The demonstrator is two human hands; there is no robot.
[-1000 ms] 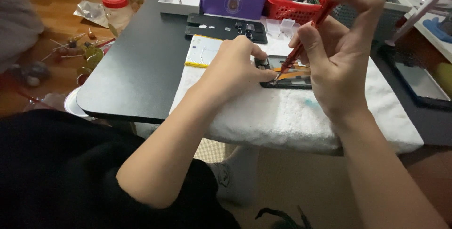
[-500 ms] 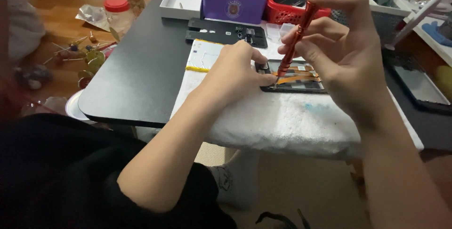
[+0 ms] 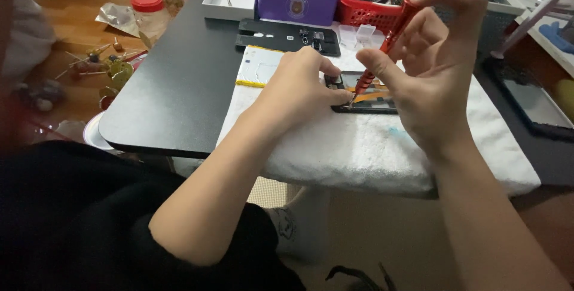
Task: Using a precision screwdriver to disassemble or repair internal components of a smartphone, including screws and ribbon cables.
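My left hand (image 3: pixel 299 87) lies knuckles-up on the white towel (image 3: pixel 359 147), fingers pressing down the opened phone (image 3: pixel 368 96). My right hand (image 3: pixel 430 69) is raised beside it, wrist bent, pinching a red screwdriver (image 3: pixel 385 46) tilted tip-down onto the phone. Beyond sit a purple box (image 3: pixel 297 1) and red basket (image 3: pixel 371 7).

pretty dim indoor shot, soft and a bit grainy overall. the white towel (image 3: pixel 371 147) is the brightest patch, and light seems to land from above it. the black worktop (image 3: pixel 173 87) left of the towel has a dull sheen, no hard glare. below the towel the dark clothing goes nearly black, and the left edge blurs out
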